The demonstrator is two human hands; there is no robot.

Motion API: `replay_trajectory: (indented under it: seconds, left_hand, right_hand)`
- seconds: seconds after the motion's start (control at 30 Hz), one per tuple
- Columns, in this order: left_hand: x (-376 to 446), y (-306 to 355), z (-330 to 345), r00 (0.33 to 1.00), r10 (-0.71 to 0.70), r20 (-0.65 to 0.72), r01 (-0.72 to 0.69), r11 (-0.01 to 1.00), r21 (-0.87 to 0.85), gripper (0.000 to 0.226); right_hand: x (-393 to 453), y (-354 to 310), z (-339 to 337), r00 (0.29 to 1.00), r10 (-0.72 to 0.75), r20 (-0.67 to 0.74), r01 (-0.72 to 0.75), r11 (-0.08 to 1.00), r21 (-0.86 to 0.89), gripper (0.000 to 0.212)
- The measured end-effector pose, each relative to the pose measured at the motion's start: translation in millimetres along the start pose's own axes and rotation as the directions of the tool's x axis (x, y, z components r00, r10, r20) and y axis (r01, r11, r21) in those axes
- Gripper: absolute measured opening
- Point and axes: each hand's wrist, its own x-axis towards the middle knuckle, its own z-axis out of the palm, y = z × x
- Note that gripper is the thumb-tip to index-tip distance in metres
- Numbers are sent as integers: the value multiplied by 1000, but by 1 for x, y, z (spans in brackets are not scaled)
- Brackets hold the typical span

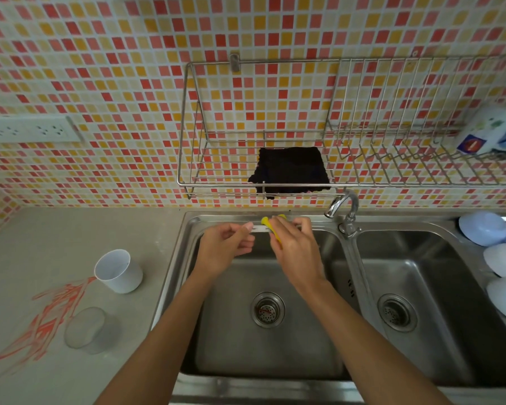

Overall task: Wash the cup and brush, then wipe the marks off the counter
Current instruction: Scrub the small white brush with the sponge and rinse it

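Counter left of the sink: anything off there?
Yes. Orange-red marks are scrawled across the counter, running from the white cup toward the near-left edge, beside a clear cup. Both cups stand upright; nothing looks spilled or broken.

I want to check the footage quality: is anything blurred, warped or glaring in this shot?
Head view: wide-angle bend curves the wire rack and sink edges; the bottle at right is smeared; the brush between both hands is slightly soft; mild glare on the faucet.

Glossy steel sink [313, 372], matt counter [41, 235]
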Motion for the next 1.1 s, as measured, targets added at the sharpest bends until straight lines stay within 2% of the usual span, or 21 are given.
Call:
replay_trajectory:
  seconds: [0.07, 0.17, 0.27, 0.37, 0.47, 0.67, 0.83, 1.0, 1.1]
  left_hand:
    - [1, 1, 1, 1000, -3, -2, 3, 1000, -25, 19]
    - [1, 1, 2, 999, 49, 5, -49, 998, -33, 15]
    - [0, -1, 3, 990, 139, 32, -141, 989, 45, 13]
    - [-1, -2, 5, 984, 175, -18, -172, 980, 104, 11]
    - [-2, -3, 5, 979, 199, -54, -188, 969, 162, 13]
    - [-5, -5, 2, 967, 251, -39, -238, 951, 197, 16]
    - [-5, -6, 1, 962, 266, -63, -242, 937, 253, 16]
    - [-5, -4, -2, 962, 270, -37, -256, 942, 219, 14]
    - [-6, -4, -3, 967, 247, -64, -229, 950, 212, 13]
  right_hand:
    - [1, 0, 1, 1000, 29, 3, -29, 999, 37, 22]
    - [0, -19, -3, 986, 163, 19, -164, 969, 186, 32]
    - [2, -40, -10, 979, 204, 25, -202, 939, 280, 36]
    - [7, -28, -5, 965, 262, 8, -254, 925, 284, 36]
    - [1, -18, 0, 924, 381, 25, -373, 887, 271, 38]
    - [-10, -45, -7, 956, 285, 63, -291, 910, 295, 39]
    - [-7, -22, -2, 917, 396, 51, -396, 883, 252, 41]
    - [-10, -49, -5, 960, 275, 55, -279, 911, 305, 40]
    - [-8, -33, 1, 928, 369, 53, -367, 879, 304, 40]
